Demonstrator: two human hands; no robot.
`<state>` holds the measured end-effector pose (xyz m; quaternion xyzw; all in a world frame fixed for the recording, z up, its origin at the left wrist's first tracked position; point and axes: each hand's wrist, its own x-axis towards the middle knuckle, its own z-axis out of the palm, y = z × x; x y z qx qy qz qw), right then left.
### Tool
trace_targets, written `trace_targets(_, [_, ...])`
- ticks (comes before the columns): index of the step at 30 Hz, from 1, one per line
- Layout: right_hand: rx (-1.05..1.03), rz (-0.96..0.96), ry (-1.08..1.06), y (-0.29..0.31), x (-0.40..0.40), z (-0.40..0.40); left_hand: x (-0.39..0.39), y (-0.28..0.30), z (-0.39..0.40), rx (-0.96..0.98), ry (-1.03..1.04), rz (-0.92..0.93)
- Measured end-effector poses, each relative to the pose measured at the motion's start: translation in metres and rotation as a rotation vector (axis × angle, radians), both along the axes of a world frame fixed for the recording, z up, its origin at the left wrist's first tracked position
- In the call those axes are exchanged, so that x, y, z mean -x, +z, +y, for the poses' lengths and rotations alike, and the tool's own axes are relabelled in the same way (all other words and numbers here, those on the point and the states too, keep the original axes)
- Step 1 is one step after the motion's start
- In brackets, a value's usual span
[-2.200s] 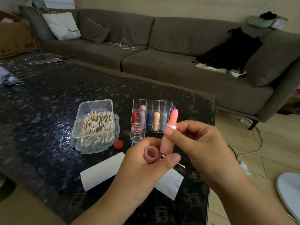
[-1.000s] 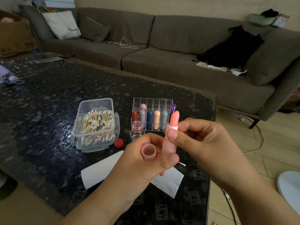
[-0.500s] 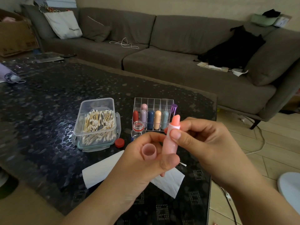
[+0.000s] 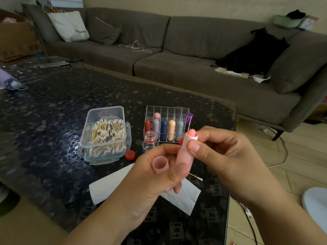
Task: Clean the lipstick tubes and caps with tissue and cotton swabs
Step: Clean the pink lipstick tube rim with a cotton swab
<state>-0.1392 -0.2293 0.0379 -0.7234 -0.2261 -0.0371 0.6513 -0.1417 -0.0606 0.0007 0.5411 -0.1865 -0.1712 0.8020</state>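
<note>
Here both hands [image 4: 185,167] grip the pink lipstick tube [image 4: 184,152]; bag [image 4: 69,25] reads "STARBUCKS".

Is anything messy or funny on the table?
A little. The small bottle stands open, its red cap lying loose beside it. One cotton swab lies stray on the table, outside its box.

The room is dim and evenly lit, with soft daylight and no hard shadows. One bright patch of glare sits on the glossy dark table [image 4: 58,151] just left of the plastic box of cotton swabs [image 4: 106,137], its surface speckled with small highlights. The wide lens bows the sofa [image 4: 194,55] and the floor [image 4: 300,161] towards the edges. Fine detail is soft (the corners most of all), and colours look muted.
</note>
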Motion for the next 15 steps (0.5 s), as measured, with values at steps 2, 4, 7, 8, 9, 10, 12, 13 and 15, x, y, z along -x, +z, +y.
trace_targets(2, [0.029, -0.012, -0.006, -0.0008, 0.0002, 0.0001, -0.0017, -0.0013, 0.0007, -0.009, 0.029, 0.014])
trace_targets(4, [0.058, -0.024, -0.008, -0.0020, 0.0008, 0.0001, -0.0024, -0.0010, 0.0013, -0.018, 0.038, -0.006])
trace_targets(7, [0.065, -0.037, -0.008, -0.0010, 0.0018, -0.0002, -0.0009, 0.0011, 0.0023, -0.027, 0.031, -0.023])
trace_targets(8, [0.059, -0.042, -0.003, -0.0004, 0.0020, -0.0006, -0.0004, 0.0021, 0.0025, -0.035, 0.023, -0.025])
trace_targets(9, [0.053, -0.047, 0.006, 0.0000, 0.0020, -0.0010, 0.0001, 0.0033, 0.0025, -0.037, 0.012, -0.030])
trace_targets(10, [0.048, -0.053, 0.014, 0.0003, 0.0020, -0.0013, 0.0006, 0.0047, 0.0025, -0.032, -0.007, -0.038])
trace_targets(12, [0.035, -0.061, 0.025, 0.0003, 0.0019, -0.0013, 0.0011, 0.0065, 0.0024, -0.015, -0.044, -0.065])
trace_targets(13, [0.027, -0.062, 0.028, 0.0001, 0.0018, -0.0011, 0.0012, 0.0069, 0.0024, -0.007, -0.054, -0.072])
trace_targets(15, [0.013, -0.062, 0.034, 0.0001, 0.0021, -0.0008, 0.0007, 0.0053, 0.0028, 0.017, -0.056, -0.049])
